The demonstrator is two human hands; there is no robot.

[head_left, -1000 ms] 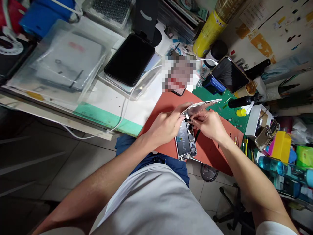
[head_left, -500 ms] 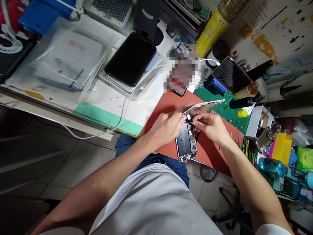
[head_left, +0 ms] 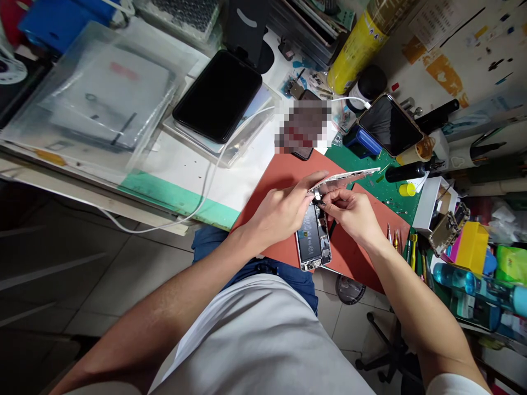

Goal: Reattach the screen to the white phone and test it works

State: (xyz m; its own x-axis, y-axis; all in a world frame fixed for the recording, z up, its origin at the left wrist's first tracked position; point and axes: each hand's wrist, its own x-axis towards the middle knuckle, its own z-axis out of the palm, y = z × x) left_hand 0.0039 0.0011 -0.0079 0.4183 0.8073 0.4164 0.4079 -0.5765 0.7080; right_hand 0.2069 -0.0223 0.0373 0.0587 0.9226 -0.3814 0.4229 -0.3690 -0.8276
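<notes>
An opened phone body point(head_left: 313, 238) lies on the red mat point(head_left: 272, 186), its battery and inner parts showing. Above its top end the phone's screen panel point(head_left: 346, 180) is tilted up, with its metal back side facing the body. My left hand point(head_left: 284, 207) grips the panel's left edge between thumb and fingers. The fingers of my right hand point(head_left: 348, 209) are pinched together at the top of the body, under the panel. Whatever small part they hold is hidden.
A black phone point(head_left: 218, 96) rests on cases at the left, with a white cable beside it. Another phone point(head_left: 390, 125) leans on a blue object. Small screwdrivers point(head_left: 395, 238) stand right of my right hand. A yellow can point(head_left: 356, 55) is behind.
My right hand has shifted very slightly left at the top of the phone body. The view has moved a little; my left hand keeps its grip on the panel.
</notes>
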